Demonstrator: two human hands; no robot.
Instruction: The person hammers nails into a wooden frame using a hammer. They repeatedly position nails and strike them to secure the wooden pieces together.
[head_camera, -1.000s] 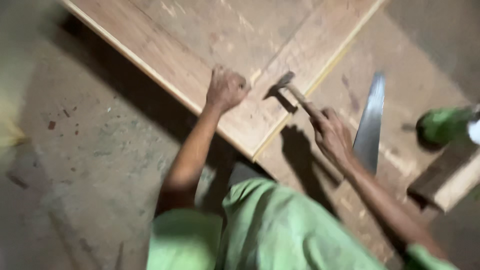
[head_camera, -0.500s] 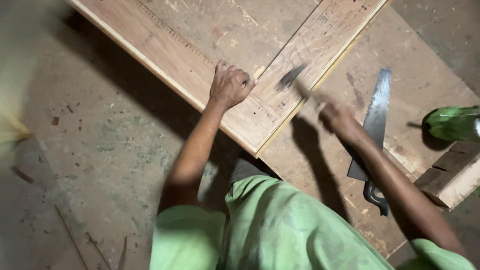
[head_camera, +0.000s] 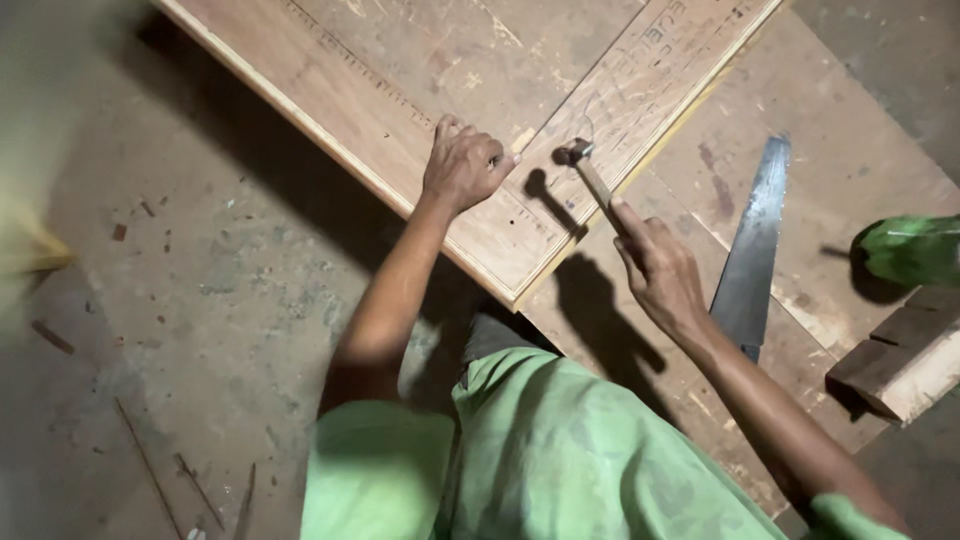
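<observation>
Gripping the pale wooden handle of a small metal-headed hammer (head_camera: 586, 166) in the right hand (head_camera: 662, 272), fingers closed around the shaft and forefinger stretching along it. Holding the hammer head low over a framed brown wooden panel (head_camera: 440, 70), close to the corner nearest the body and just inside the lighter border strip running along that edge. Casting a dark shadow of the head onto the wood right beside it.

Pressing the left hand (head_camera: 463, 167) down on the same panel, curled into a loose fist, thumb and forefinger pinching together toward the hammer head. Possibly pinching something tiny there; too small to tell. Keeping the 2 hands near each other but apart, both working at the panel's near corner.

Resting the panel partly over a larger flat sheet of worn brown board (head_camera: 850, 190) on the dusty concrete floor (head_camera: 180, 290). Lying on that board, to the right of the right hand, a handsaw with a long grey steel blade (head_camera: 752, 250), tip pointing away from the body. Sitting near the board's right edge, a green rounded object (head_camera: 912, 248), blurred, and just below it a short block of pale timber (head_camera: 900, 365). Showing at the bottom, a light green garment (head_camera: 540, 460) on the person's body.
</observation>
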